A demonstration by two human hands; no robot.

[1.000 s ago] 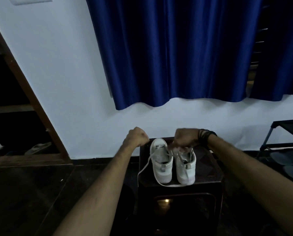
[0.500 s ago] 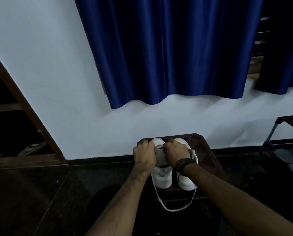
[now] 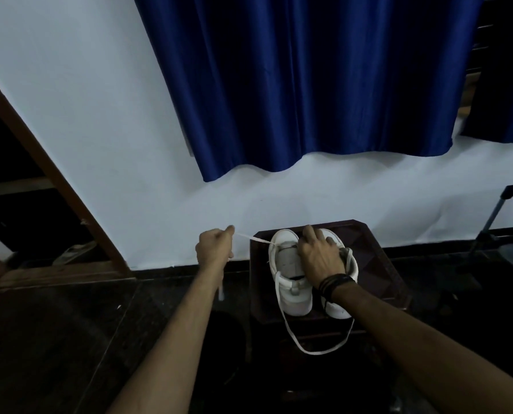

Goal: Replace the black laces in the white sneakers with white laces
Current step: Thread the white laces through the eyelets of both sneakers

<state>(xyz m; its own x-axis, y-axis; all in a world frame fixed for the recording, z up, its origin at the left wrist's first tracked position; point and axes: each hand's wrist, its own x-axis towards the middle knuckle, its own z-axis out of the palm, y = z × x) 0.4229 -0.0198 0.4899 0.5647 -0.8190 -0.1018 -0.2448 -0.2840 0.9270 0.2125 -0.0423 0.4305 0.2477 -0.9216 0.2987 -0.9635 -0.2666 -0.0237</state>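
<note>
White lace (image 3: 256,239) pulled taut by gripping left hand (image 3: 215,246) — right hand (image 3: 319,255), fingers spread, steadies sneakers (image 3: 291,282) on stool (image 3: 380,264)'s front edge — hard tug could topple them.

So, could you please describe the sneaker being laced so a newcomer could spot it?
Below the blue curtain a dark stool holds two white sneakers. It is the left sneaker: a taut white lace runs from it to the left hand.
</note>
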